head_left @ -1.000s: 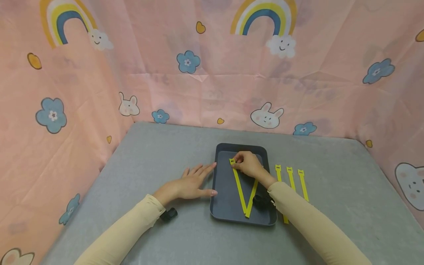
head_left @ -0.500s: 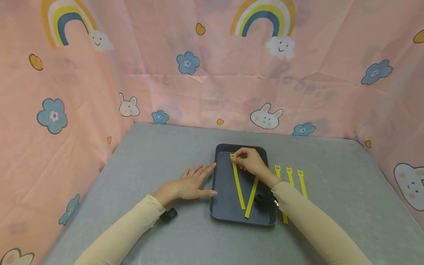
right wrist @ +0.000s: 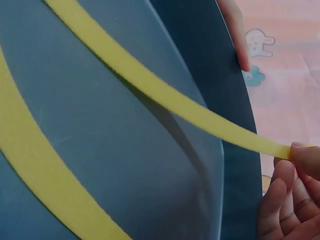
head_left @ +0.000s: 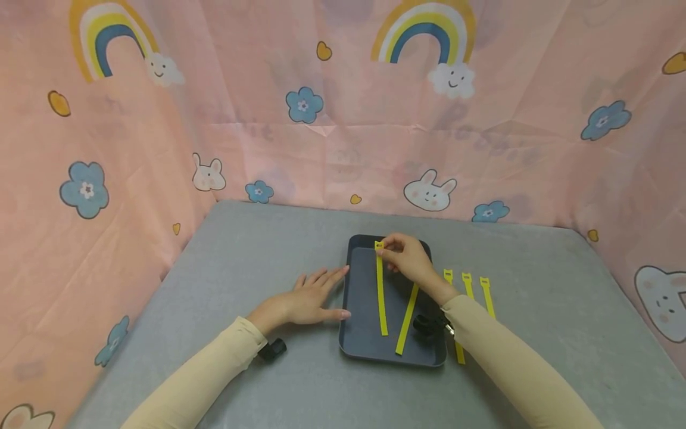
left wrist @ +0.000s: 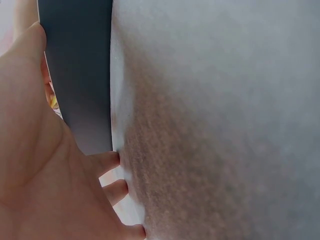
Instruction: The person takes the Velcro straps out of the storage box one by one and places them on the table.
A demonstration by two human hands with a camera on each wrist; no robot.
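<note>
My right hand (head_left: 407, 257) pinches the slotted head end of a yellow hook-and-loop cable tie (head_left: 381, 292) between thumb and fingers, over the far part of a dark grey tray (head_left: 361, 339). In the right wrist view the held tie (right wrist: 170, 97) rises off the tray floor toward the fingers and casts a shadow. A second yellow tie (head_left: 406, 322) lies slanted in the tray, its far end hidden by my hand. My left hand (head_left: 308, 301) is spread at the tray's left side, thumb and fingertips against the wall (left wrist: 80, 75).
Three more yellow ties (head_left: 486, 292) lie side by side on the grey table (head_left: 268, 250) right of the tray, partly covered by my right forearm. A pink printed cloth (head_left: 348, 143) closes off the back and sides. Small black devices (head_left: 272, 350) sit at both wrists.
My right hand has moved away from me, drawing the held tie toward the tray's far end. Its near end has come apart from the second tie and swung left. My left hand stays put.
</note>
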